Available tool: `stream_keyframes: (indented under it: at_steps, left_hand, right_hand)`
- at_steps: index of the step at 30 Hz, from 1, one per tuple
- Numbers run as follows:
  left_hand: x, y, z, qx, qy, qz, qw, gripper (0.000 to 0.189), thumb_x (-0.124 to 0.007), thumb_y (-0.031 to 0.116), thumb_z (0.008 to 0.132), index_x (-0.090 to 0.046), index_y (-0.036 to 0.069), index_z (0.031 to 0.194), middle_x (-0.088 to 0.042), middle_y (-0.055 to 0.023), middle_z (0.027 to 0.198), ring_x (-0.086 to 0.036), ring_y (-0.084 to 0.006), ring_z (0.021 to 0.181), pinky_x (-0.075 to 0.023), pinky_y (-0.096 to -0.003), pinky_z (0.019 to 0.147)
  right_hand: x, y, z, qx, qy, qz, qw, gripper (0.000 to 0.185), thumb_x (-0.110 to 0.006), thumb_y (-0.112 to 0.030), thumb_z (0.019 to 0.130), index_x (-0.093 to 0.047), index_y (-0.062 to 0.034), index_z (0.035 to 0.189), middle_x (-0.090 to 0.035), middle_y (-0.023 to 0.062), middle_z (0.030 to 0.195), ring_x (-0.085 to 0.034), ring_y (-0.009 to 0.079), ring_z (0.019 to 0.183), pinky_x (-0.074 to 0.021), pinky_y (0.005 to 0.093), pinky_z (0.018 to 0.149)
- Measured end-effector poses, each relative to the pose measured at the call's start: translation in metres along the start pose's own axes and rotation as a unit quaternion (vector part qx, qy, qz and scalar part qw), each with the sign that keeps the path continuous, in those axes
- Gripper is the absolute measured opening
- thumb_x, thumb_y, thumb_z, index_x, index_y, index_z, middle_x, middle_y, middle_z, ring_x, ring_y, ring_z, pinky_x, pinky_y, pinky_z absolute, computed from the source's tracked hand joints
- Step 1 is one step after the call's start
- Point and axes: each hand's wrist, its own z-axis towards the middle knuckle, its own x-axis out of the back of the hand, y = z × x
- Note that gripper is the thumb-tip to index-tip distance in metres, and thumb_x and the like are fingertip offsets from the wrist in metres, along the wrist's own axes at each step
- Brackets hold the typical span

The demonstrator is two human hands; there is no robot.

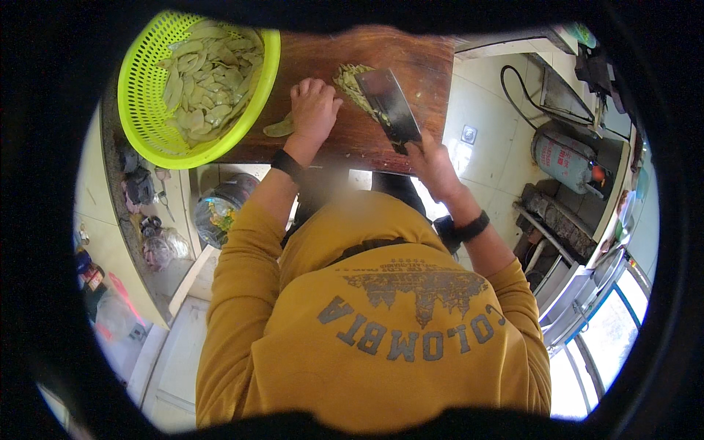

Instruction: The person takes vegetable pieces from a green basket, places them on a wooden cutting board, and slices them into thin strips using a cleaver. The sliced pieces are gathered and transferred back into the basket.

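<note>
My right hand grips the handle of a cleaver, whose broad dark blade slants up and left across the brown wooden tabletop. Along the blade's left side lies a heap of finely sliced pale-green pods, partly covered by it. My left hand rests on the wood left of the slices, fingers curled. A flat green pod sticks out to the left from beside this wrist; whether the fingers hold anything is hidden. Farther left stands a yellow-green plastic colander with many flat pods inside.
On the right, a grey gas cylinder stands on the tiled floor below a black hose. A floor drain lies nearer the table. Bagged items sit on a ledge at left, beside a round clear container.
</note>
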Motion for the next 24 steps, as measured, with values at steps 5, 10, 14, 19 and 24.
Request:
stream_keyframes:
  at_steps: [5, 10, 14, 19, 24]
  left_hand:
    - [-0.004, 0.001, 0.007, -0.04, -0.019, 0.051, 0.998, 0.017, -0.068, 0.023, 0.079, -0.066, 0.007, 0.086, -0.06, -0.0094, 0.098, -0.049, -0.0298, 0.107, -0.035, -0.0468, 0.092]
    - [0.004, -0.004, 0.009, -0.06, 0.034, 0.003, 0.998, 0.011, -0.066, 0.015, 0.08, -0.063, 0.006, 0.086, -0.061, -0.0108, 0.091, -0.054, -0.0307, 0.099, -0.0391, -0.0454, 0.089]
    - [0.042, -0.015, -0.051, 0.008, 0.133, -0.226, 0.965, 0.008, -0.064, 0.006, 0.082, -0.06, 0.004, 0.088, -0.061, -0.0128, 0.084, -0.06, -0.0317, 0.082, -0.0482, -0.0399, 0.075]
    - [0.106, -0.05, -0.145, 0.082, -0.224, -0.036, 0.971, 0.02, -0.057, 0.002, 0.082, -0.065, 0.007, 0.099, -0.062, -0.0149, 0.097, -0.061, -0.0345, 0.09, -0.0503, -0.0435, 0.076]
    - [0.076, -0.042, -0.101, 0.031, -0.008, -0.124, 0.992, 0.027, -0.068, 0.016, 0.078, -0.064, 0.008, 0.103, -0.061, -0.0116, 0.1, -0.057, -0.0316, 0.1, -0.0478, -0.0414, 0.083]
  right_hand:
    - [0.0, 0.003, 0.0, 0.032, 0.015, 0.02, 0.999, 0.022, -0.057, -0.002, 0.088, -0.052, 0.0009, 0.109, -0.063, 0.0269, 0.079, -0.064, 0.0439, 0.075, -0.0508, 0.0457, 0.061]
    - [-0.004, 0.008, 0.001, 0.017, -0.013, 0.009, 1.0, 0.022, -0.057, -0.007, 0.09, -0.053, 0.0018, 0.111, -0.063, 0.0248, 0.089, -0.063, 0.0371, 0.079, -0.0495, 0.041, 0.072]
    - [-0.008, 0.016, 0.004, 0.098, -0.001, 0.008, 0.995, 0.023, -0.057, -0.006, 0.089, -0.051, 0.0001, 0.11, -0.063, 0.0276, 0.078, -0.063, 0.0451, 0.074, -0.0501, 0.0488, 0.062]
    - [-0.019, 0.017, 0.016, 0.064, -0.059, -0.128, 0.988, 0.031, -0.054, -0.008, 0.086, -0.048, -0.0003, 0.116, -0.062, 0.0278, 0.075, -0.062, 0.0453, 0.072, -0.0498, 0.0521, 0.063]
    - [-0.027, 0.009, 0.034, 0.094, -0.062, -0.238, 0.965, 0.036, -0.054, -0.005, 0.081, -0.048, 0.001, 0.116, -0.062, 0.0265, 0.072, -0.063, 0.0441, 0.071, -0.0505, 0.0523, 0.063]
